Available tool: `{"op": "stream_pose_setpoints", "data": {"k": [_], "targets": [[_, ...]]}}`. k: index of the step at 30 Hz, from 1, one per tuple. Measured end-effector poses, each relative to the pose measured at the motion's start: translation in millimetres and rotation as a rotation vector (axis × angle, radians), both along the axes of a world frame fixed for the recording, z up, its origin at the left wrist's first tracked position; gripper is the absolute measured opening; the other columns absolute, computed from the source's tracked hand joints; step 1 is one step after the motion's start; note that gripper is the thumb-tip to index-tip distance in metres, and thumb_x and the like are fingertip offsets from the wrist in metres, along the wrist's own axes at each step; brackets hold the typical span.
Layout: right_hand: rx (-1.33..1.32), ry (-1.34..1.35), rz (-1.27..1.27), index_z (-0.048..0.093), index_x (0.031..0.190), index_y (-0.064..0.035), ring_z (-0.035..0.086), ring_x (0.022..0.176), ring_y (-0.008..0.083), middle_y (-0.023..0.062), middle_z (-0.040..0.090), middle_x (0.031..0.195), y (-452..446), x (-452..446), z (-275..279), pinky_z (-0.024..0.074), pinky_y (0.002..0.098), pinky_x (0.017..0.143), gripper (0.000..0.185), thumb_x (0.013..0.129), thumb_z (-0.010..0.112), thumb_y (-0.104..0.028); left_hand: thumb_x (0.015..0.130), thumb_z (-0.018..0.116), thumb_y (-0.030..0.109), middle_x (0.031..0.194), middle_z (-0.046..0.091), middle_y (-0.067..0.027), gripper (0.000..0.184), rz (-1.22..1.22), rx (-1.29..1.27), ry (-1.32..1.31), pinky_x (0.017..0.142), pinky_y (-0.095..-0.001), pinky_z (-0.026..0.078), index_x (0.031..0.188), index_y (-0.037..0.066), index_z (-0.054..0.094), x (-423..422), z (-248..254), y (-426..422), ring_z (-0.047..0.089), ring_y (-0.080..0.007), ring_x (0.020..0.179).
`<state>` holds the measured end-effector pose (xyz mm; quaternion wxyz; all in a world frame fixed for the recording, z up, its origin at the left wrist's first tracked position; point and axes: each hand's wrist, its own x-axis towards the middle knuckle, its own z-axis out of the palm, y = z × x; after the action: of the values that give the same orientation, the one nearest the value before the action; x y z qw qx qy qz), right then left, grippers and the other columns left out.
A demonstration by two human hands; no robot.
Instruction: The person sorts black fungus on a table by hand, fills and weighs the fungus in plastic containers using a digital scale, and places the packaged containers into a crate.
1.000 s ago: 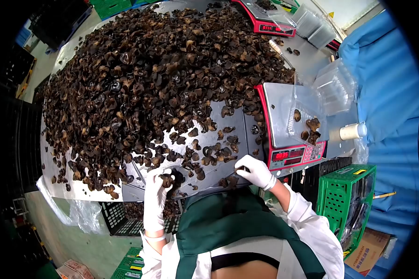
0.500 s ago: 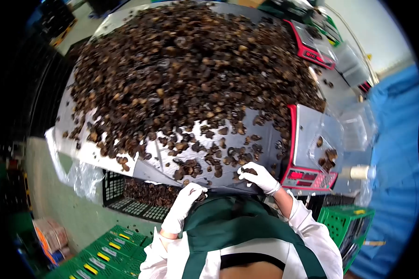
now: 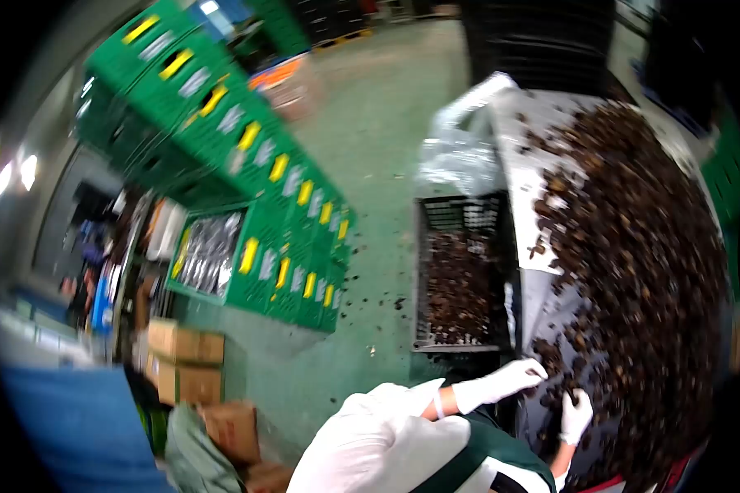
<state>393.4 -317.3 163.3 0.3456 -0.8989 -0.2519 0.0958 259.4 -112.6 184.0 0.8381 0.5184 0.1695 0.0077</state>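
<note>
My left hand (image 3: 520,376), in a white glove, is over the near edge of the table; its fingers point at the pile and are blurred. Close beside it, my right hand (image 3: 577,413), also gloved in white, has its fingers bent at a few dark pieces; whether it grips one is too blurred to tell. A large heap of dark brown, mushroom-like pieces (image 3: 649,263) covers much of the metal table (image 3: 528,177). Smaller clumps lie scattered around both hands.
A black crate (image 3: 420,283) holding dark pieces stands on the floor beside the table. Plastic bags (image 3: 460,160) hang at the table's corner. Stacked green crates (image 3: 292,218) and cardboard boxes (image 3: 191,361) stand farther left. Red edges show at the bottom right.
The view has swung far to the left, bringing the floor crate and green stacks into sight. The two hands now appear closer together, and the scales have mostly left the view.
</note>
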Motion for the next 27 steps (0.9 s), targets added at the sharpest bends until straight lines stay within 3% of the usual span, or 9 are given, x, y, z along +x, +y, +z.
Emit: {"op": "stream_pose_setpoints", "data": {"k": [4, 8, 10, 13, 14, 20, 23, 26, 27], "targets": [[0.246, 0.492, -0.156, 0.058, 0.088, -0.0058, 0.040, 0.053, 0.0037, -0.0051, 0.049, 0.067, -8, 19, 8, 0.0306, 0.0188, 0.047, 0.005, 0.088, 0.059, -0.011, 0.082, 0.058, 0.007, 0.084, 0.060, -0.0016, 0.015, 0.127, -0.020, -0.033, 0.074, -0.0252, 0.042, 0.096, 0.004, 0.063, 7, 20, -5, 0.051, -0.0099, 0.080], [0.542, 0.774, -0.130, 0.056, 0.109, -0.0062, 0.057, 0.086, 0.0118, 0.0053, 0.060, 0.098, 1, 13, 41, 0.0460, 0.0254, 0.076, 0.025, 0.090, 0.060, -0.022, 0.080, 0.055, 0.001, 0.088, 0.058, -0.0021, 0.020, 0.223, -0.064, -0.134, 0.074, -0.0244, 0.042, 0.099, 0.004, 0.060, 37, 11, -21, 0.050, -0.0095, 0.084], [0.149, -0.518, 0.473, 0.051, 0.122, 0.0022, 0.055, 0.107, 0.0289, 0.0193, 0.054, 0.121, 21, -46, 119, 0.0440, 0.0374, 0.093, 0.034, 0.090, 0.057, -0.008, 0.079, 0.053, 0.000, 0.095, 0.059, -0.0074, 0.024, 0.249, 0.127, -0.133, 0.080, -0.0292, 0.045, 0.102, 0.002, 0.057, 39, 37, -25, 0.055, -0.0162, 0.090], [0.455, -0.026, 0.337, 0.049, 0.125, 0.0061, 0.051, 0.114, 0.0312, 0.0233, 0.046, 0.131, 6, -32, 37, 0.0457, 0.0373, 0.095, 0.038, 0.090, 0.058, -0.004, 0.078, 0.051, -0.001, 0.112, 0.054, -0.0163, 0.026, 0.248, 0.560, -0.306, 0.094, -0.0372, 0.042, 0.104, 0.002, 0.055, 50, 22, -38, 0.051, -0.0337, 0.109], [0.359, -0.234, 0.428, 0.047, 0.127, 0.0063, 0.051, 0.115, 0.0297, 0.0239, 0.045, 0.133, 5, -28, 36, 0.0478, 0.0353, 0.094, 0.039, 0.091, 0.057, -0.005, 0.080, 0.051, -0.001, 0.113, 0.054, -0.0166, 0.025, 0.283, 0.597, -0.342, 0.095, -0.0377, 0.042, 0.104, 0.002, 0.055, 50, 24, -42, 0.050, -0.0346, 0.110], [1.048, 1.116, -0.131, 0.044, 0.133, -0.0051, 0.047, 0.120, 0.0232, 0.0131, 0.046, 0.134, 38, -36, 51, 0.0376, 0.0350, 0.101, 0.041, 0.095, 0.050, -0.018, 0.084, 0.048, 0.000, 0.125, 0.053, -0.0166, 0.035, 0.238, 0.928, -0.377, 0.097, -0.0398, 0.041, 0.119, 0.003, 0.055, 42, 28, -54, 0.051, -0.0351, 0.113], [1.346, 1.390, -0.141, 0.043, 0.136, -0.0116, 0.045, 0.122, 0.0193, 0.0065, 0.048, 0.134, 42, -40, 55, 0.0317, 0.0344, 0.106, 0.041, 0.098, 0.045, -0.026, 0.091, 0.042, 0.011, 0.122, 0.055, -0.0167, 0.035, 0.056, 0.827, -0.215, 0.098, -0.0400, 0.040, 0.123, 0.005, 0.054, 48, 44, -64, 0.051, -0.0356, 0.111], [0.693, 0.360, 0.215, 0.036, 0.139, -0.0028, 0.028, 0.136, 0.0249, 0.0124, 0.033, 0.146, -1, -48, 25, 0.0163, 0.0372, 0.114, 0.086, 0.072, 0.076, -0.039, 0.092, 0.038, 0.013, 0.131, 0.051, -0.0189, 0.038, -0.079, 0.790, -0.289, 0.099, -0.0395, 0.040, 0.127, 0.004, 0.052, 39, 69, -55, 0.050, -0.0347, 0.116], [0.523, 0.081, 0.083, 0.045, 0.132, -0.0038, 0.046, 0.122, 0.0250, 0.0108, 0.050, 0.132, -19, -57, 17, 0.0361, 0.0337, 0.104, 0.059, 0.083, 0.067, -0.028, 0.089, 0.043, 0.012, 0.129, 0.052, -0.0193, 0.037, -0.014, 0.752, -0.388, 0.099, -0.0384, 0.040, 0.123, 0.001, 0.055, 35, 69, -61, 0.050, -0.0329, 0.118]]}}
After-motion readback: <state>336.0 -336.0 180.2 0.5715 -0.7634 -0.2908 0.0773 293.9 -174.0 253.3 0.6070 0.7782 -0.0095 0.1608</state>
